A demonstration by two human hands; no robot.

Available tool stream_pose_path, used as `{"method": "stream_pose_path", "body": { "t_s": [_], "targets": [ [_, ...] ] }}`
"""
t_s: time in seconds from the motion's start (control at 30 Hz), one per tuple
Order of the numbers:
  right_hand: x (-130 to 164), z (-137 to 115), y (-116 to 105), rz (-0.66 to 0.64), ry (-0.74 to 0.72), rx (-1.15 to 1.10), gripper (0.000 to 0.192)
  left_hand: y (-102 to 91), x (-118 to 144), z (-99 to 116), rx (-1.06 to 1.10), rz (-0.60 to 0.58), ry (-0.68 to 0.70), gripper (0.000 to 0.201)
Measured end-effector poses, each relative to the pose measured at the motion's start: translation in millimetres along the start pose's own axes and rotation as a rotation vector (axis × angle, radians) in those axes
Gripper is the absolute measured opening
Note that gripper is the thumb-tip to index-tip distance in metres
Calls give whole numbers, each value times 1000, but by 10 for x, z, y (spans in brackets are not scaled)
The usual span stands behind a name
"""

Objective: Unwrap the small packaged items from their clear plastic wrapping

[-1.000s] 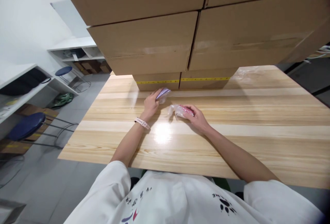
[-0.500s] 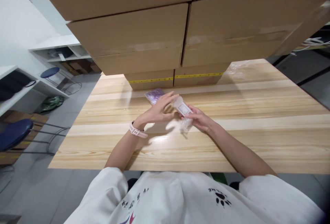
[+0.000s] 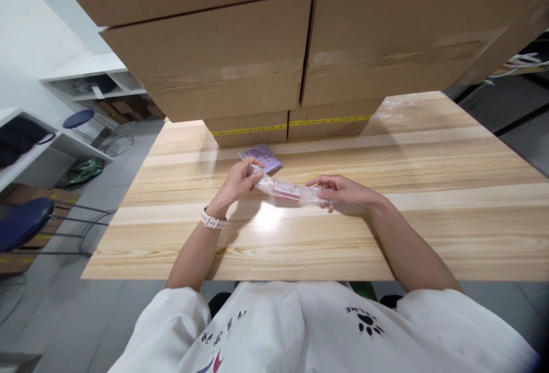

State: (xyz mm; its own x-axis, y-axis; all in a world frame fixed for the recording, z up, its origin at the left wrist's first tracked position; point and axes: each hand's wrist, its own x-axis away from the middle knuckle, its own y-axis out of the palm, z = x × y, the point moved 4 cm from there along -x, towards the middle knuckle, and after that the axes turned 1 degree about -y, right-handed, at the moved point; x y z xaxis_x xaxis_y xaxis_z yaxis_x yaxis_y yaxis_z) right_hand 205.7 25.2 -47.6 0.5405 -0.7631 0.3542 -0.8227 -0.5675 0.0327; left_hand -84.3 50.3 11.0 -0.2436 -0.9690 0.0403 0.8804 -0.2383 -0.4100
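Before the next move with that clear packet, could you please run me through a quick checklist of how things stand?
1. Left hand grips one end of the clear packet: ok.
2. Right hand holds the other end: ok.
3. Packet lifted off the wooden table: cannot tell.
4. Purple packet lies apart from both hands: ok.
5. Cardboard boxes stand behind the hands, untouched: ok.
6. Packet sealed: cannot tell.

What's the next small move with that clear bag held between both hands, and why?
Probably pull the bag's left end open. The left hand pinches one end of the clear bag, the right hand holds the other, and it hangs stretched above the table with a pink item inside.
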Motion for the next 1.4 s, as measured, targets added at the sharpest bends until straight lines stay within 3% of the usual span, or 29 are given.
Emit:
{"method": "stream_pose_path", "body": {
  "t_s": [0.1,0.17,0.27,0.37,0.5,0.53,0.6,0.67,0.7,0.77,0.87,0.93,1.0,1.13,1.2,1.3,1.4],
  "targets": [
    [102,0,-182,95,28,130,49,24,151,-245,112,-4,-123,25],
    [174,2,-242,92,29,187,52,83,235,-381,178,-19,-181,33],
    [265,46,-288,82,52,203,55,155,302,-473,186,-23,-195,39],
    [313,125,-340,160,84,163,59,198,304,-519,164,-9,-209,44],
    [299,202,-411,273,64,193,54,194,281,-599,77,63,-185,30],
    [296,198,-455,357,33,236,51,164,284,-607,19,125,-157,22],
    [326,143,-575,649,-65,372,42,88,311,-585,-100,281,-86,13],
    [392,52,-643,945,-195,493,35,46,354,-510,-183,406,3,19],
    [407,12,-632,1011,-258,520,34,57,371,-457,-207,429,60,20],
    [363,-54,-515,935,-373,553,32,151,383,-340,-262,384,204,19],
    [206,-97,-164,600,-485,696,39,393,363,-250,-375,189,377,31],
    [126,-83,50,463,-486,811,41,502,339,-281,-441,114,369,41],
    [94,-63,163,405,-426,787,36,529,325,-338,-445,95,279,38],
    [149,-34,159,344,-214,491,41,471,357,-374,-195,34,75,31],
    [183,-29,99,365,-166,482,43,433,375,-367,-142,20,2,32],
    [192,-45,-24,524,-253,678,35,352,374,-377,-283,131,-24,25],
    [188,-73,-75,613,-436,832,28,306,362,-367,-359,276,135,21]
  ]
}}
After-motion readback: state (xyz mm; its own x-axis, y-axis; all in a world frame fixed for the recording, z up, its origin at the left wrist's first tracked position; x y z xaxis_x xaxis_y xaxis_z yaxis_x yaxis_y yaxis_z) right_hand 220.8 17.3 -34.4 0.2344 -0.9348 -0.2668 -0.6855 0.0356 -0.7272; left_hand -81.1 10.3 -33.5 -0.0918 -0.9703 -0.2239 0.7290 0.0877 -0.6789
